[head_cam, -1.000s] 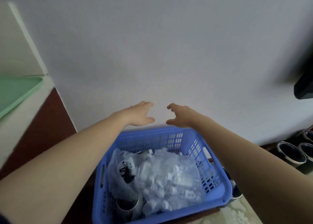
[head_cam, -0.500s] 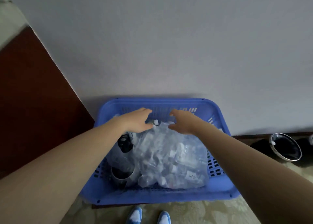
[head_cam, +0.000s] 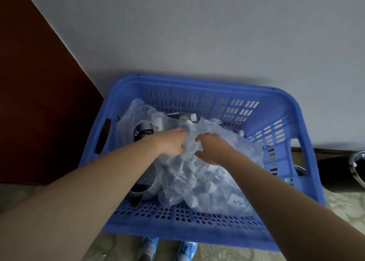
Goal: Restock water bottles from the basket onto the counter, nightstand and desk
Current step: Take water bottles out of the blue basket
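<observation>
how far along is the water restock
Nothing looks done: no counter, nightstand or desk is in view, and the bottles lie bagged in the basket. In hand: left hand and right hand are on the bag; grip unclear. Left: taking bottles out and placing them at all three spots.
</observation>
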